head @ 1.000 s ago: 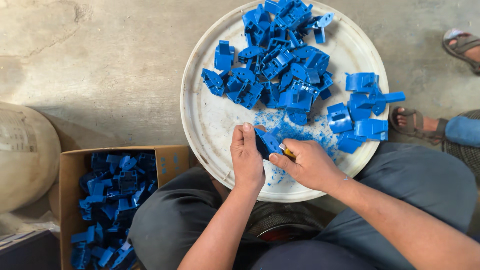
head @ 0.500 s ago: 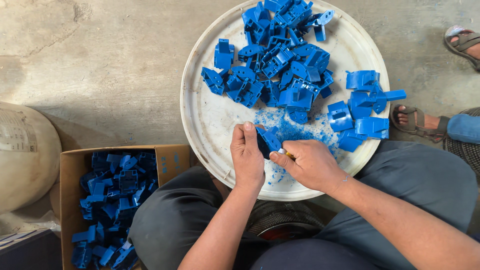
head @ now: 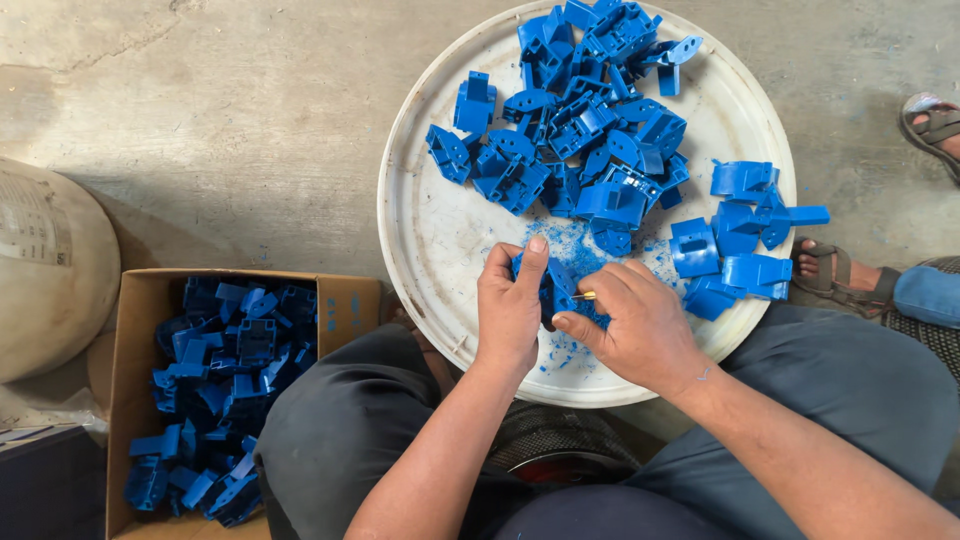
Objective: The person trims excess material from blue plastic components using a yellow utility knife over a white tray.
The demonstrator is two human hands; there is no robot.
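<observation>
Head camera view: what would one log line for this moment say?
left hand: holds blue plastic part | right hand: small tool against part | over white round tray

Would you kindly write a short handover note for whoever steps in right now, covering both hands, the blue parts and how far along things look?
Left hand: grips a blue plastic part over the white round tray.
Right hand: holds a small yellow-handled tool against that part.
Blue shavings lie on the tray around the hands.
Pile of blue parts sits at the tray's far side; a smaller group at its right edge.
Cardboard box by the left knee holds many blue parts.
Done: apparently the boxed parts. Left: apparently the tray piles, though this cannot be confirmed.
</observation>
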